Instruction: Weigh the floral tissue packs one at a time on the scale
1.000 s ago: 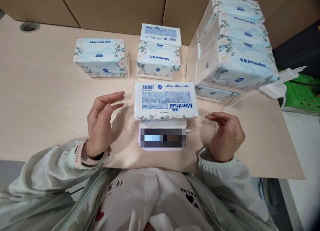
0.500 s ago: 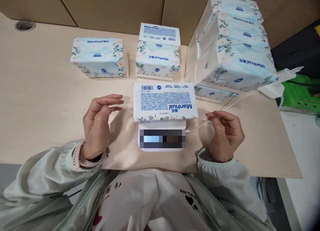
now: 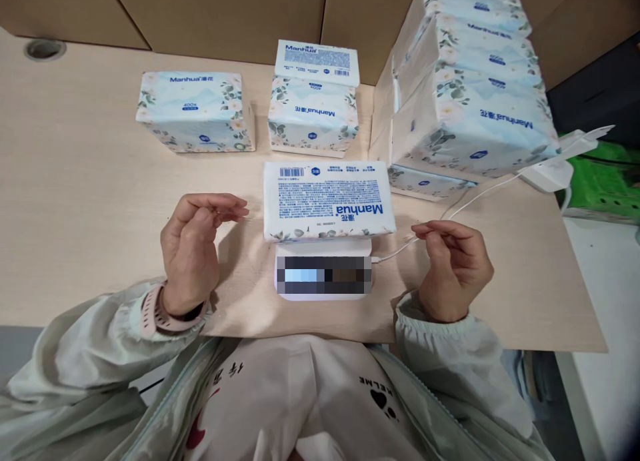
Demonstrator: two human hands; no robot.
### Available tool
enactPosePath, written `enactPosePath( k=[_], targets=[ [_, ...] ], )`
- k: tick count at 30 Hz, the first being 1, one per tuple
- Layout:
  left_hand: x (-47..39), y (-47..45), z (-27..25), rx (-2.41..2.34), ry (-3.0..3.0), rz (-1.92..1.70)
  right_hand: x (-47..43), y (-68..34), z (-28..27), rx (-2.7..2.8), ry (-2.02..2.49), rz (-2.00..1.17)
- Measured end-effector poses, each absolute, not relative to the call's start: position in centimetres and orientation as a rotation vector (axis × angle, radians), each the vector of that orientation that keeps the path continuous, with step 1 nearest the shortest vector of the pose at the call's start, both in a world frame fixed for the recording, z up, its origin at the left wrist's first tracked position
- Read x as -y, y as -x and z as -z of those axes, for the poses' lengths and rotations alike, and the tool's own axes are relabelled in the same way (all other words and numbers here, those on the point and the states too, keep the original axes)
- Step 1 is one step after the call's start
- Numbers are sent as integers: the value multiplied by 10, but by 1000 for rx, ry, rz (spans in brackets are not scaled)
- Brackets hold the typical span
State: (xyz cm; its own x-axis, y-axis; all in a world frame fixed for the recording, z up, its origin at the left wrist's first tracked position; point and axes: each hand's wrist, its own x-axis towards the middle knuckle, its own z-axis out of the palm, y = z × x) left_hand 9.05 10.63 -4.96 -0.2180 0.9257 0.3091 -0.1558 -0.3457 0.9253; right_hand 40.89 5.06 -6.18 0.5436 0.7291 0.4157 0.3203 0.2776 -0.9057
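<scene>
Left hand (image 3: 190,258), right hand (image 3: 453,271): empty, fingers loosely parted. Tissue pack (image 3: 327,201) between them, on white device (image 3: 324,274). Likely best: touch neither; avoid cable (image 3: 397,253) beside right hand.

Has a tissue pack (image 3: 327,201) on the device (image 3: 324,274), between left hand (image 3: 190,251) and right hand (image 3: 450,268), apart from both. Has two packs (image 3: 314,114) together behind it, another pack (image 3: 193,111) left of those, a taller stack (image 3: 480,114) at right. Has cable (image 3: 399,250) leading rightward from the device, near the right hand.
</scene>
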Motion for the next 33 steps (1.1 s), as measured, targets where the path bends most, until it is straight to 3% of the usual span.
enactPosePath(
  k=[33],
  targets=[
    [-103, -90, 47, -997, -1304, -1686, -50, -411, 60, 1031, 1352, -318]
  ],
)
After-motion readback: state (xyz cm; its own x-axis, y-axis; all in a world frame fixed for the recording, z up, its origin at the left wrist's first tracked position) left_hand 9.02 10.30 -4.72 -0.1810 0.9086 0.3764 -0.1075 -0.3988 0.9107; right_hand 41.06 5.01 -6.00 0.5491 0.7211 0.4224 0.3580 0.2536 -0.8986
